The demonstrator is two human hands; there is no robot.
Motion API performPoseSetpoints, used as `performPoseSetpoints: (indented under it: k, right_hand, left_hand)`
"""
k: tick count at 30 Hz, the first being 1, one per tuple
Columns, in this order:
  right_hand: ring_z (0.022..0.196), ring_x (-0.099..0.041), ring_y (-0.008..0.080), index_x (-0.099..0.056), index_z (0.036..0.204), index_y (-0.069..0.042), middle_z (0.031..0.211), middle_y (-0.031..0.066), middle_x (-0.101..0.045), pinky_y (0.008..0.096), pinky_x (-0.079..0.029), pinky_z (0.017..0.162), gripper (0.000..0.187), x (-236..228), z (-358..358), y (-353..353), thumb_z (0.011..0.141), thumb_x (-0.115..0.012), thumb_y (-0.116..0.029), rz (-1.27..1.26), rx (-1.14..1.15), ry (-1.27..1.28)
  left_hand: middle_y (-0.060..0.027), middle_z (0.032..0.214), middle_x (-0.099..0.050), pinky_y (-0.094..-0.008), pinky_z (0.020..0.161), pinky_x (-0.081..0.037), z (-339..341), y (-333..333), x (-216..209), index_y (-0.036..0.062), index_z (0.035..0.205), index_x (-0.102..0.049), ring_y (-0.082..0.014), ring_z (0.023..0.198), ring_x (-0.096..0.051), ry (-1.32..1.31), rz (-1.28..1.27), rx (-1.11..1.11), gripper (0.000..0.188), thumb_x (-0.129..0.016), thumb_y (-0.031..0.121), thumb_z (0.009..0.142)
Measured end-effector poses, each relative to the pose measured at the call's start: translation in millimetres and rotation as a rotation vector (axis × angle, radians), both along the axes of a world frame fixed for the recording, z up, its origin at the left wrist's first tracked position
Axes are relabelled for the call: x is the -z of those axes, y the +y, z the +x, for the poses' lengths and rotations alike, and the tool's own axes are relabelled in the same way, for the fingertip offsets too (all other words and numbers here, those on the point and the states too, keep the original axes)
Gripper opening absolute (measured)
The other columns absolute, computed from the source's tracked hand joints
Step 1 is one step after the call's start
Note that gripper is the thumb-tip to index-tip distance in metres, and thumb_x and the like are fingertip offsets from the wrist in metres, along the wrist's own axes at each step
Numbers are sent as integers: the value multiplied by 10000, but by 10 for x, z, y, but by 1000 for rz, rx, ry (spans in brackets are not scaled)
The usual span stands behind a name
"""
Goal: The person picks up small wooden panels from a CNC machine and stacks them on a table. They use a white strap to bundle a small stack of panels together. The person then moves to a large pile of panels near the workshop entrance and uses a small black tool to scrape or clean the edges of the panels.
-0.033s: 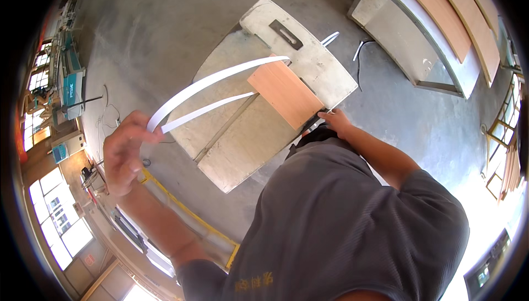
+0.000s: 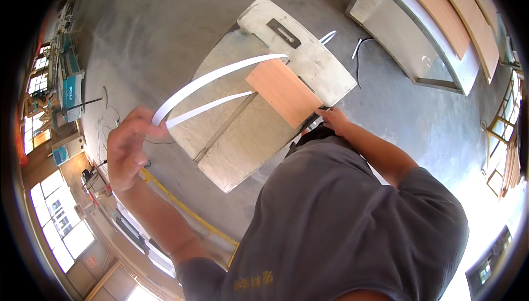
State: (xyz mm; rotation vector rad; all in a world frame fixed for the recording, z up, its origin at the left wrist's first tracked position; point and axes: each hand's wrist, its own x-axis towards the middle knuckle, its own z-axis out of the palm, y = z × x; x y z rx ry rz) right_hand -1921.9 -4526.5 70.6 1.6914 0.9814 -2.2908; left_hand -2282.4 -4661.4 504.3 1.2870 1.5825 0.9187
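Beside board (image 2: 285,92) edge, right hand (image 2: 335,120)

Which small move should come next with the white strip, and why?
Probably ease the left hand toward the brown board: the white strip in its fingers loops well out from the board, while the right hand is at the board's near corner.
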Motion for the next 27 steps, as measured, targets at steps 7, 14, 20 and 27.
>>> performPoseSetpoints:
  k: [7,14,20,27]
  right_hand:
    - [863,-656,247,-617,1091,21,1025,129,-621,352,-572,748,512,120,-162,34,872,-681,-438,-16,-139,-72]
    - [695,-667,198,-663,945,60,845,108,-661,292,-580,652,526,507,-235,24,840,-732,-450,98,-88,4]
    - [767,-688,194,-650,968,101,880,122,-681,293,-593,707,503,594,-213,-5,841,-764,-372,100,-45,41]
    - [836,-703,211,-642,1022,98,965,132,-694,303,-592,751,495,526,-200,-4,862,-742,-359,64,-13,52]
  left_hand:
    - [-113,1062,-610,-327,905,-382,95,358,501,-34,1061,-648,-196,1017,-549,-113,-79,74,361,-655,238,824]
    - [-44,1052,-626,-303,893,-416,119,536,953,7,1074,-655,-141,1020,-551,-101,-250,60,223,-622,138,897]
    - [-21,1035,-656,-303,933,-415,137,612,1490,7,1077,-657,-127,1030,-564,-70,-389,16,233,-592,177,930]
    - [-28,1035,-668,-304,924,-436,161,652,2363,11,1097,-661,-132,1006,-589,-154,-447,-71,259,-615,206,934]
